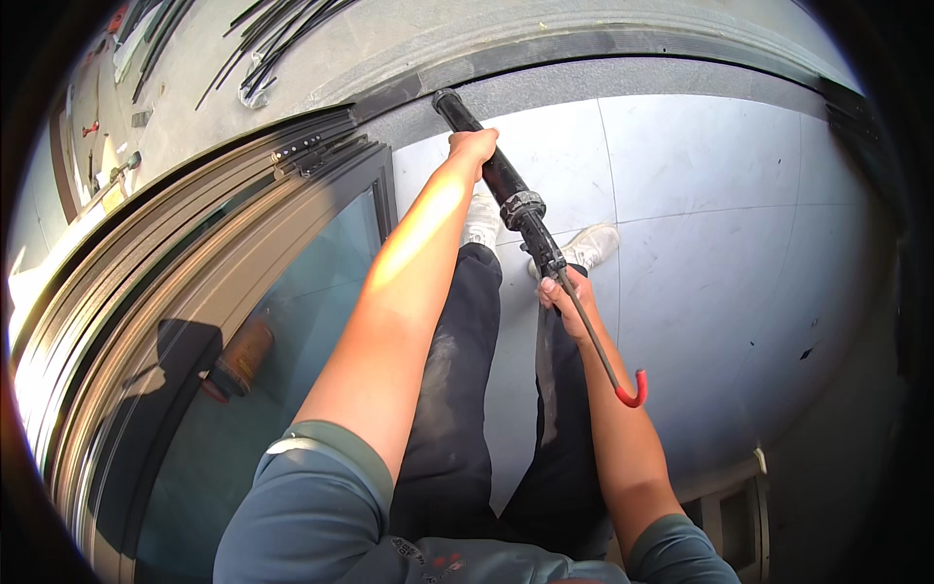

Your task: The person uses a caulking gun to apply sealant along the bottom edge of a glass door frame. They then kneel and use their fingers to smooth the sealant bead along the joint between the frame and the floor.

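A black caulking gun [504, 177] slants across the middle of the view, its barrel toward the far left and its rod toward me. My left hand [474, 148] wraps round the barrel near its front end. At the handle end, my right hand [569, 300] grips the gun just below the trigger area; part of its fingers is hidden behind the gun. The thin metal rod ends in a red-coated hook [634, 391], which hangs over my right forearm. What the barrel holds inside cannot be seen.
On my left stands a brown-framed glass sliding door [292, 209] with its tracks. A dark sill [584, 46] curves along the far side. Beyond it lie several black strips [282, 39] on concrete. My shoes [593, 245] stand on pale floor tiles [700, 165].
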Available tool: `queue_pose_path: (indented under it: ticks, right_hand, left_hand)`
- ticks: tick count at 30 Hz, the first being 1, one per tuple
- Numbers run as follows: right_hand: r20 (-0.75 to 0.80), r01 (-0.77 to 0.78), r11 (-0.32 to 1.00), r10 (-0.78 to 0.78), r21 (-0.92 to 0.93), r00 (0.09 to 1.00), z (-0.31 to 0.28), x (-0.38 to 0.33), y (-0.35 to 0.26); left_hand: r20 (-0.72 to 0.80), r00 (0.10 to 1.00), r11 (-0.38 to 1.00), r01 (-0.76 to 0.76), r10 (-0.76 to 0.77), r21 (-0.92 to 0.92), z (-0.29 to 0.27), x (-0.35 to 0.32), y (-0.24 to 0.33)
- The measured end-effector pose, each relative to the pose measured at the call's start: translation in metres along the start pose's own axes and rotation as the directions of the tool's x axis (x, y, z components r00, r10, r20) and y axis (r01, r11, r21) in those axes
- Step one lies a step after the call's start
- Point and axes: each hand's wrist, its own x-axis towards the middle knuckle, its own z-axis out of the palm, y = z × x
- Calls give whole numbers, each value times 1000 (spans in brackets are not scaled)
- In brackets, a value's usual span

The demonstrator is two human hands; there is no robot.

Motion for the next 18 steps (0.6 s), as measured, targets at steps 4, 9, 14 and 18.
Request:
queue_pose_path:
  ticks: [4, 9, 14, 18]
  right_hand:
    - [-68, -56, 997, 60, 53, 996, 11, 15, -8]
    - [22, -128, 986, 127, 104, 992, 32, 28, -18]
    - [-209, 34, 927, -120, -374, 971, 62, -7, -23]
    - [-299, -26, 904, -114, -426, 947, 61, -64, -33]
  left_hand:
    - [-15, 999, 998, 48, -49, -41, -8, 32, -3]
    - [31, 996, 966, 92, -87, -241, -53, 35, -9]
    - [87, 990, 975, 126, -111, -186, -81, -16, -11]
    - [134, 979, 983, 167, -156, -75, -63, -70, -13]
